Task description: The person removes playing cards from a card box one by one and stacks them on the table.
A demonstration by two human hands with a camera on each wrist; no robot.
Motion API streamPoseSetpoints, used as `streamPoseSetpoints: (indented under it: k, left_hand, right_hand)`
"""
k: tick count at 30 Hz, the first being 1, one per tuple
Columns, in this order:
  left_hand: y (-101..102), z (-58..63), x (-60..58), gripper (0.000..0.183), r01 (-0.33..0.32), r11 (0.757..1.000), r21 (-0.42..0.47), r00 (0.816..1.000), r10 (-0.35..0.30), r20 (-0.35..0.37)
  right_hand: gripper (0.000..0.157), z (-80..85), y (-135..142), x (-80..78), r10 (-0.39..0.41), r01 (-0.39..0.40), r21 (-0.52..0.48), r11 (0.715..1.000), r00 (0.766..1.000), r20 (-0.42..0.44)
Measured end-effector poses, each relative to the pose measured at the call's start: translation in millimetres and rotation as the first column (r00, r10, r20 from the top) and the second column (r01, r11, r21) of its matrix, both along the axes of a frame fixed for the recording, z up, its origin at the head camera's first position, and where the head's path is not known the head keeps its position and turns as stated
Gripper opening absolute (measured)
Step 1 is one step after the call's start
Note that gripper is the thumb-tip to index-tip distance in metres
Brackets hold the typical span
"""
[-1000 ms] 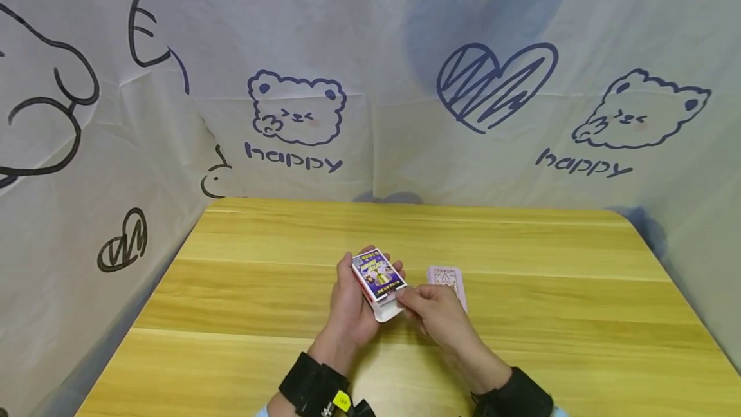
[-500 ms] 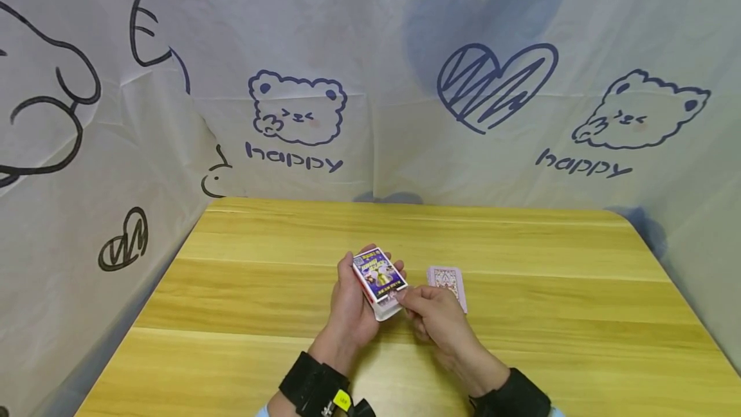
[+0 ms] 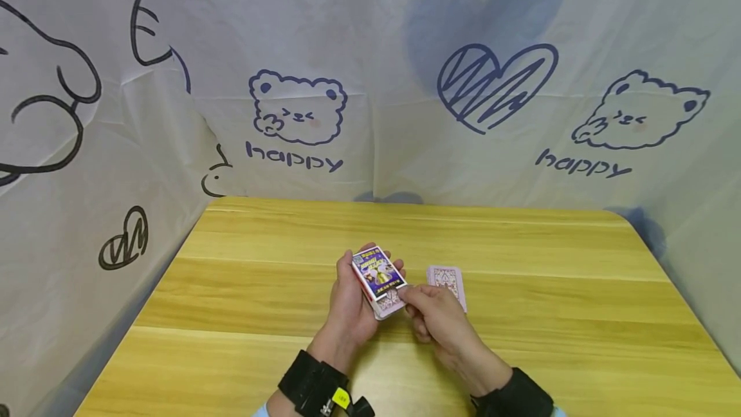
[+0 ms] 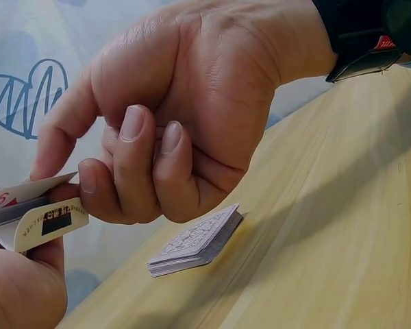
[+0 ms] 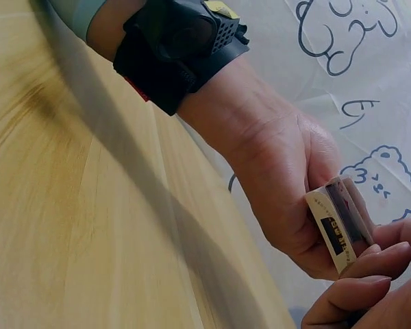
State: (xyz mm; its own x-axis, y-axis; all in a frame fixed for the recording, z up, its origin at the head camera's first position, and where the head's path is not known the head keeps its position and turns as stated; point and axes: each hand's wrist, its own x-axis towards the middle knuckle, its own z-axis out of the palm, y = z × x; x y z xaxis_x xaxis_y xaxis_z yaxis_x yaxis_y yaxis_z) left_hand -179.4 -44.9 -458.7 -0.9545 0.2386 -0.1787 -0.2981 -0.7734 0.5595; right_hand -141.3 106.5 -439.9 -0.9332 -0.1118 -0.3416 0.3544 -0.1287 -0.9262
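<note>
My left hand (image 3: 350, 314) holds a card box (image 3: 379, 272) with a purple and yellow front, its mouth toward me. Out of that mouth shows part of a deck of playing cards (image 3: 389, 302) with patterned backs. The thumb and forefinger of my right hand (image 3: 444, 322) pinch the cards at the box's near corner; the other fingers are curled, as the left wrist view shows. A white flap (image 4: 51, 226) with dark print stands out at the mouth. On the table, just beyond my right hand, lies a second stack of playing cards (image 3: 447, 278), partly hidden by it.
The wooden table (image 3: 243, 301) extends to both sides of my hands. A white cloth (image 3: 376, 31) with drawn bears and hearts hangs behind it and along the sides. Black straps (image 3: 312, 383) sit on both wrists.
The patterned cards have slid further out of the box toward me, covering the white flap seen a second ago. My hands have hardly shifted; the stack on the table lies as before.
</note>
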Motion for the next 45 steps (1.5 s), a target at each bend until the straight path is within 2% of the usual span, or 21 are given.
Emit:
streamPoseSetpoints:
  k: [4,12,23,27,30,34,40,45]
  left_hand:
    - [1.4,-0.2,0.2,0.053,-0.004,1.000,-0.001,1.000,0.004,-0.001]
    - [-0.1,1.9,-0.6,0.053,0.012,1.000,0.020,1.000,-0.012,0.000]
    - [-4.6,5.5,-0.8,0.052,0.040,0.999,0.031,0.999,-0.041,0.010]
    - [-4.4,5.3,-0.6,0.053,0.056,0.998,0.018,0.998,-0.056,0.014]
    - [-4.1,5.6,-0.5,0.055,0.058,0.998,0.003,0.998,-0.058,0.015]
    - [-4.0,5.7,-0.7,0.056,0.052,0.999,-0.007,0.998,-0.051,0.019]
    - [-5.6,5.4,-2.1,0.054,0.072,0.997,-0.002,0.997,-0.072,0.026]
    - [-8.0,4.6,-3.5,0.055,0.080,0.997,0.017,0.996,-0.081,0.039]
  right_hand:
    - [0.030,0.2,1.2,0.2,0.001,-0.001,0.022,1.000,1.000,-0.001]
    - [0.016,0.7,3.5,0.5,0.023,-0.023,0.018,1.000,0.999,-0.024]
    - [0.020,3.5,10.0,1.3,0.151,-0.152,-0.051,0.987,0.988,-0.029]
    - [0.024,5.2,11.4,1.0,0.135,-0.135,-0.004,0.991,0.991,-0.024]
    - [0.031,6.5,12.2,1.0,0.109,-0.107,0.078,0.991,0.994,-0.024]
    - [0.031,6.9,13.6,0.4,0.106,-0.099,0.161,0.982,0.994,-0.031]
    - [0.023,5.6,16.4,-1.3,0.154,-0.146,0.175,0.974,0.987,-0.034]
    - [0.019,4.1,21.7,-2.0,0.233,-0.223,0.160,0.962,0.972,-0.044]
